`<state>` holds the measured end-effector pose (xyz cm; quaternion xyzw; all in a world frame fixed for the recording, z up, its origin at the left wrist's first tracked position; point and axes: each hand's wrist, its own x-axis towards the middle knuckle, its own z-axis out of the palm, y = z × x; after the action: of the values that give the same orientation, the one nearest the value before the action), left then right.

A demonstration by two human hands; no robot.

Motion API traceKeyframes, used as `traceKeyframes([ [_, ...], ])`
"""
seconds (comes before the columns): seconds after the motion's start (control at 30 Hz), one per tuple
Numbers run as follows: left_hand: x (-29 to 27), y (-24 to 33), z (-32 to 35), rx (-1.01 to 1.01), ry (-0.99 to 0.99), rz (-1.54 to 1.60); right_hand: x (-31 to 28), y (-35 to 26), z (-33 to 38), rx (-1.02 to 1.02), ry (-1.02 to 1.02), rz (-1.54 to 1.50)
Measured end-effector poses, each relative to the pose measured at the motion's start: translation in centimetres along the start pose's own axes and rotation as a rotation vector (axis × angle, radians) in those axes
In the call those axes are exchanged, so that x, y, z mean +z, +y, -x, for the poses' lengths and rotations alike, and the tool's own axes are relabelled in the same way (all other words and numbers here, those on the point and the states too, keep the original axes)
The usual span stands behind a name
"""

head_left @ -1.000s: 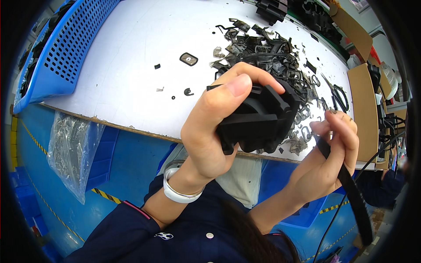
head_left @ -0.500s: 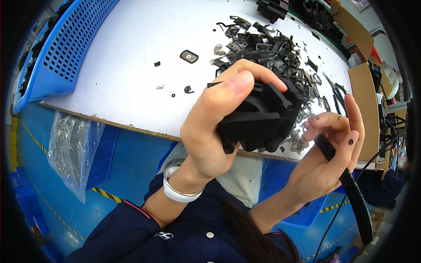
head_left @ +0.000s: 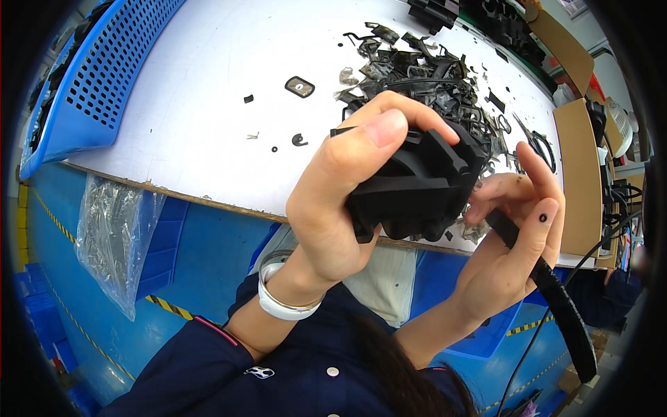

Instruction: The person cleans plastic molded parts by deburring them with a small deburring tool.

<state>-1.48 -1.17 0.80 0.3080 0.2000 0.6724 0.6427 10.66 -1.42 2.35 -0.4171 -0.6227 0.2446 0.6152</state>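
Note:
My left hand [head_left: 330,198] is closed round a black moulded plastic part [head_left: 410,198], raised over the near table edge, its thumb and fingers across the top. Just right of that part is my right hand [head_left: 497,278], its fingers curled and one finger raised. A long black strip [head_left: 573,333] runs through this hand and dangles down past the wrist. One of its fingertips carries a tiny black ring [head_left: 543,218]. The ends of the other fingers come close to the plastic part; whether they touch it, I cannot tell.
Black scraps [head_left: 424,73] are heaped on the white table [head_left: 201,90]. A flat oblong piece [head_left: 299,87] and small bits lie left of them. A blue perforated basket [head_left: 104,83] stands far left, a cardboard box [head_left: 580,181] right. Below hangs a clear plastic bag [head_left: 111,243].
My right hand has moved slightly left, closer to the black plastic part, bringing the strip along. The left hand and its part have shifted only a little to the right.

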Motion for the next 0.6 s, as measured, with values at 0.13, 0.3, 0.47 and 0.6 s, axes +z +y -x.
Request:
traceKeyframes([
  [0.13, 0.13, 0.04, 0.01, 0.005, 0.002, -0.012, -0.14, 0.05, -0.01, -0.018, -0.034, -0.033],
  [0.3, 0.06, -0.1, -0.08, 0.05, 0.013, -0.068, -0.13, 0.04, -0.02, 0.002, -0.07, -0.025],
  [0.47, 0.24, 0.17, -0.09, 0.005, -0.052, -0.063, -0.36, -0.27, 0.09, 0.052, -0.107, -0.08],
  [0.6, 0.2, 0.14, -0.16, -0.038, -0.123, -0.104, -0.48, -0.46, 0.08, 0.096, -0.149, 0.005],
])
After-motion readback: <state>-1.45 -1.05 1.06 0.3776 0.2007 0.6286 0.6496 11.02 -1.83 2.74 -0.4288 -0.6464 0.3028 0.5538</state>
